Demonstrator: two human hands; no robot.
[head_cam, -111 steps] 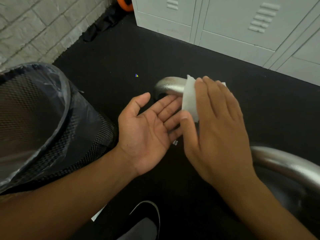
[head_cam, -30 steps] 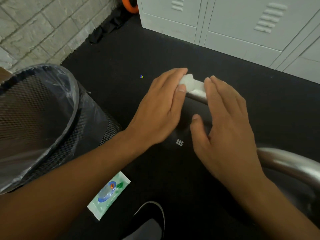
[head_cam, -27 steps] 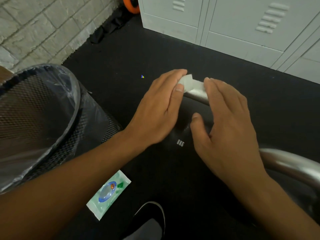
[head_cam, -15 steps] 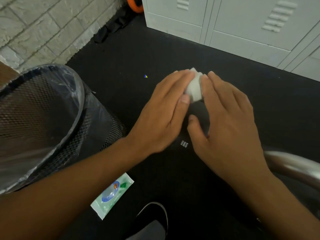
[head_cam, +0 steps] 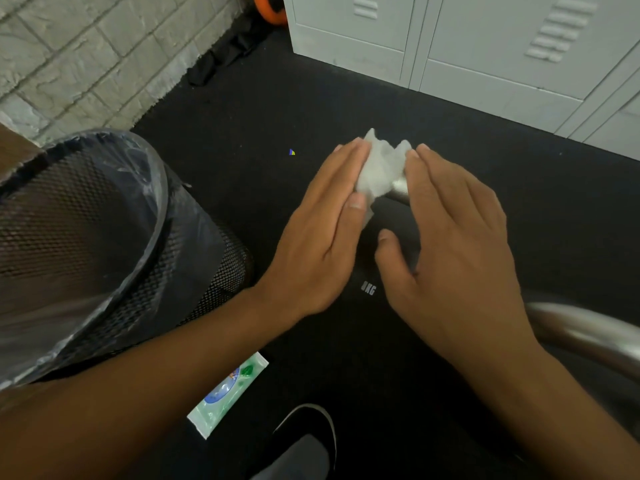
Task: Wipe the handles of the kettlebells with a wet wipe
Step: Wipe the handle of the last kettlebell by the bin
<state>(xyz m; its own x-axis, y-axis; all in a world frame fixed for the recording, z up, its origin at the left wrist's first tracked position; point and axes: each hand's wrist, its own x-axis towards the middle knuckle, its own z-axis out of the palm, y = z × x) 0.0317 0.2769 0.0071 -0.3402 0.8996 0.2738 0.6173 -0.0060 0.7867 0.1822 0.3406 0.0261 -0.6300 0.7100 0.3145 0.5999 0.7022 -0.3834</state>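
White wipe (head_cam: 381, 168): bunched on the steel handle (head_cam: 400, 188) of a black kettlebell (head_cam: 367, 289) marked 8KG, which stands on the floor (head_cam: 242, 116) near its middle. Left hand (head_cam: 318, 244): fingers straight, thumb pressing the wipe's edge. Right hand (head_cam: 450, 237): fingers straight, tips against the wipe's other side, holding nothing. Wipe judged soft, damp, light; best wrapped round the bar and slid along it. Handle judged smooth, stiff, slippery when wet; bell heavy, unlikely to shift. Second handle (head_cam: 588, 334): at the right edge, bare. Also present: mesh bin (head_cam: 86, 237) with liner, left; wipe packet (head_cam: 228, 393) on the floor near a shoe (head_cam: 304, 441); lockers (head_cam: 485, 46) at the far edge.
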